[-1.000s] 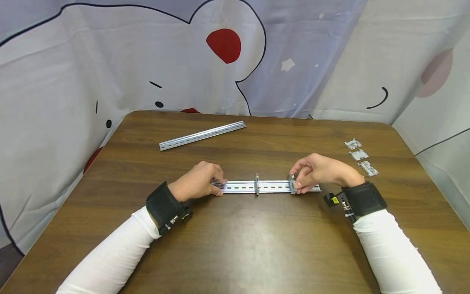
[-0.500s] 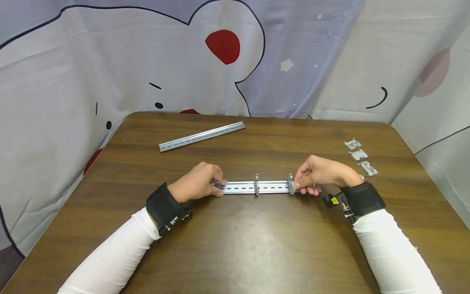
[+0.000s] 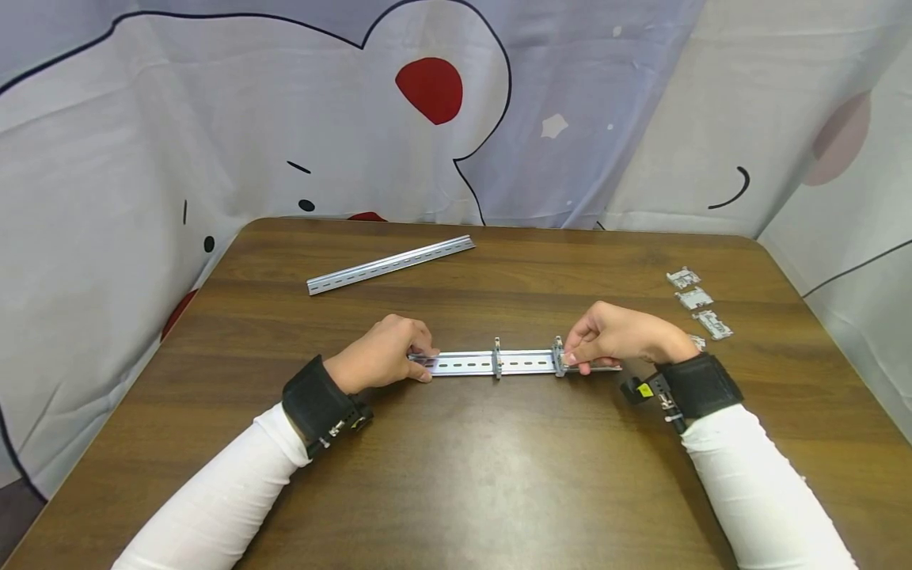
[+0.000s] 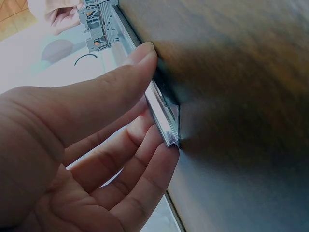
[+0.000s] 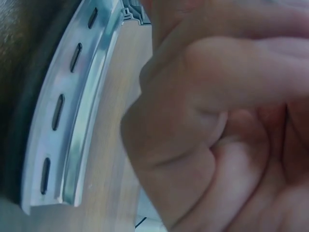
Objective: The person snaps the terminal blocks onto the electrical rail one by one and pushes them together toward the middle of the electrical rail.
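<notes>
We observe a slotted metal rail lying crosswise on the wooden table, between the two hands. The left hand grasps its left end: in the left wrist view we see the thumb along one edge, fingers curled against the other. Two grey modules stand upright across the rail: a middle module well apart from both hands, and a right module, which the right hand pinches between thumb and fingers. We cannot make out that contact in the right wrist view. Behind, we note a second rail, set aslant; past the right hand, loose grey pieces, one partly hidden.
</notes>
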### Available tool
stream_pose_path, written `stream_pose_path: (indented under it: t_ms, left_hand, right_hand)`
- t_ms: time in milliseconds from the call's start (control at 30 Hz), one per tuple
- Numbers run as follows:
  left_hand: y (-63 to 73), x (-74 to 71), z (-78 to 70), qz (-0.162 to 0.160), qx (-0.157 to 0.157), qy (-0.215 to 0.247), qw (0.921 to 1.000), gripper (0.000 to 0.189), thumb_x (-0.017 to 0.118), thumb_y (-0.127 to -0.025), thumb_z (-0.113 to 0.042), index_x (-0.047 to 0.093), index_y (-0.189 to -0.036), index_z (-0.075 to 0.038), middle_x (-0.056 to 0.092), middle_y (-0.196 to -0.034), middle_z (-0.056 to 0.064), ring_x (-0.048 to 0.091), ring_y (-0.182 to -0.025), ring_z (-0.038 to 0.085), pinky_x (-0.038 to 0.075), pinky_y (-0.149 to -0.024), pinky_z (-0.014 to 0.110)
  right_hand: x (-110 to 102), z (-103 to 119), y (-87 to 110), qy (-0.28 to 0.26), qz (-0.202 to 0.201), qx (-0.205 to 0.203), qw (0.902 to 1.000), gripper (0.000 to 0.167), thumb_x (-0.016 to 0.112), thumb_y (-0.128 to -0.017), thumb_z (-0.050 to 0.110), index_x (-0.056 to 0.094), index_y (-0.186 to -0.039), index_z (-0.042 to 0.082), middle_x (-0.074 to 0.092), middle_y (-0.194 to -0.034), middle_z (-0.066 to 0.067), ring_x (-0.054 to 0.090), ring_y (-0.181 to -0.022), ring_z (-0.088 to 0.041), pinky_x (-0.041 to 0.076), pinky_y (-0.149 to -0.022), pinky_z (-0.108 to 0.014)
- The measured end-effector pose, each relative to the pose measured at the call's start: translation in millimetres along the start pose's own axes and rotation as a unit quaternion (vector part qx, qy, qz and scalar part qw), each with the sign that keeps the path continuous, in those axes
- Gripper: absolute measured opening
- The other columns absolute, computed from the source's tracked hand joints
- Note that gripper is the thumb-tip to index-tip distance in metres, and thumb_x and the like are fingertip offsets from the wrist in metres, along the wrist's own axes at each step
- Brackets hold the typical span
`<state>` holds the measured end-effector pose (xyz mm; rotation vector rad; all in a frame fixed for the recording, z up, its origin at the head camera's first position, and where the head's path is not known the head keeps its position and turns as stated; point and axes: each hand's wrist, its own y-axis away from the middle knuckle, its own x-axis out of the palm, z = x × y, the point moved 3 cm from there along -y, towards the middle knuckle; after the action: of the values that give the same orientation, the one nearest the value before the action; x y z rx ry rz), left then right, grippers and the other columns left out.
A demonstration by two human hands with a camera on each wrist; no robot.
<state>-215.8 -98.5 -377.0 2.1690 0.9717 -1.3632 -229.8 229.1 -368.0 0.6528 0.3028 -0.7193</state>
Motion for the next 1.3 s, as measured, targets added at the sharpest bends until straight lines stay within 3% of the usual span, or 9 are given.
stream_pose_path:
  t_ms: [333,600,1300]
  left_hand:
    - [0.3,-0.1,0.3,-0.001,0.002,0.000,1.0000,0.032,0.085,-0.076,-0.018,0.077,-0.104,-0.006,0.068,-0.099,0.002,0.060,-0.081,0.018,0.048,-0.070,0.029]
    - [0.4,0.2,-0.3,-0.004,0.008,0.003,1.0000,0.032,0.085,-0.076,-0.017,0.077,-0.104,-0.006,0.068,-0.099,0.003,0.061,-0.081,0.019,0.048,-0.070,0.028]
    - [-0.9,-0.3,0.0,-0.003,0.003,0.008,1.0000,0.031,0.085,-0.075,-0.016,0.077,-0.103,-0.005,0.067,-0.097,0.002,0.060,-0.081,0.018,0.047,-0.070,0.028]
  right_hand:
    - [4,2,-5.3,0.005,-0.003,-0.007,1.0000,0.014,0.069,-0.090,0.015,0.072,-0.090,0.001,0.067,-0.070,-0.008,0.044,-0.047,-0.007,0.033,-0.045,-0.019]
    - [9,5,-8.3,0.008,-0.015,-0.017,0.9997,0.012,0.068,-0.091,0.016,0.073,-0.089,0.005,0.068,-0.073,-0.014,0.045,-0.048,-0.009,0.035,-0.046,-0.020]
    - [24,16,-20.6,-0.015,-0.026,-0.028,0.9991,0.014,0.068,-0.092,0.016,0.073,-0.091,0.003,0.067,-0.072,-0.012,0.045,-0.049,-0.010,0.038,-0.047,-0.023]
